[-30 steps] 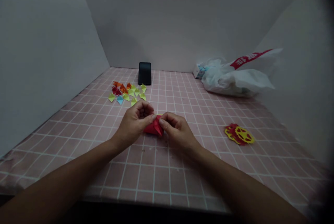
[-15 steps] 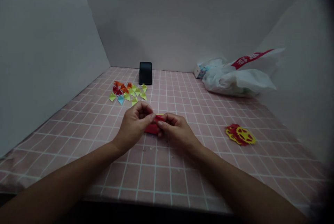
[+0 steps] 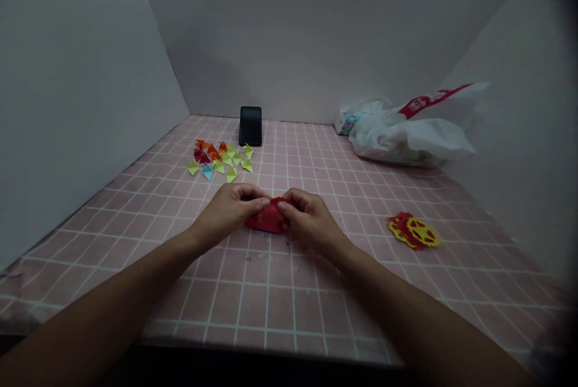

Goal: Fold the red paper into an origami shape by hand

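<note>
Between my hands is a piece of red paper [image 3: 268, 218], its upper edge pinched by the fingers of both. My left hand [image 3: 235, 206] grips it from the left with thumb and fingers closed. From the right, my right hand [image 3: 307, 212] pinches the top edge between thumb and forefinger. A sliver of yellow shows behind the red at the top, and something dark bluish lies under its lower edge. The fingertips behind the paper are hidden.
Beyond my left hand lie several small folded paper shapes [image 3: 218, 161] in yellow, orange, red and blue. A phone [image 3: 250, 126] leans at the back. To the right are red and yellow cutouts [image 3: 422, 232], with a white plastic bag [image 3: 406, 140] and a small box [image 3: 345, 123] behind.
My hands have moved slightly apart and lower, and more of the red paper's face now shows between them. Both keep their pinch on it.
</note>
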Demonstrator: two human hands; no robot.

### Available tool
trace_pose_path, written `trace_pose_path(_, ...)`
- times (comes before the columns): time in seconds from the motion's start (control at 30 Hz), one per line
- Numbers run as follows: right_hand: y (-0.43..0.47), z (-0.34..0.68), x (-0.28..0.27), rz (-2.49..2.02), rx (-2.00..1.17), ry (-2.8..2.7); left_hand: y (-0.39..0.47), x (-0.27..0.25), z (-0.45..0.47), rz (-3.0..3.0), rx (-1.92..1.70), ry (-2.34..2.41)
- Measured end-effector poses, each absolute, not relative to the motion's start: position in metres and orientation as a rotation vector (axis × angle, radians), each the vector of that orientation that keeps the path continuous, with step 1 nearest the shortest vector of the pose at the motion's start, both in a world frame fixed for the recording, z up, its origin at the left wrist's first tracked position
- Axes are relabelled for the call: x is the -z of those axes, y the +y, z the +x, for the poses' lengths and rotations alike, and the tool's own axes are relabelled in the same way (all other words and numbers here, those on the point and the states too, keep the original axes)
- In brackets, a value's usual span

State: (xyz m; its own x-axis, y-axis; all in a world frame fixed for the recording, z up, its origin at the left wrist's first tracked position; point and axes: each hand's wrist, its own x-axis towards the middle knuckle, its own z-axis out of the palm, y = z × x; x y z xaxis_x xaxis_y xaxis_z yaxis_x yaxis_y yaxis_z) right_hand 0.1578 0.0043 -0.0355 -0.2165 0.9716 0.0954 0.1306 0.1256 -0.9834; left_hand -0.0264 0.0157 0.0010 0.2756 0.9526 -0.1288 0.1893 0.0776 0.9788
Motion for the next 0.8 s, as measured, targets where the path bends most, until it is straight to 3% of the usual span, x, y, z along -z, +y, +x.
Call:
trace_pose_path(0.3,0.005,0.155,0.042,-0.954,-1.442,-1.205,0.01,0.005,-0.02,1.268,-0.963,1.129)
trace_pose_path(0.8,0.001,0.152,0.035,-0.851,-1.325,-1.285,0.008,0.014,-0.016,0.781,-0.897,0.823)
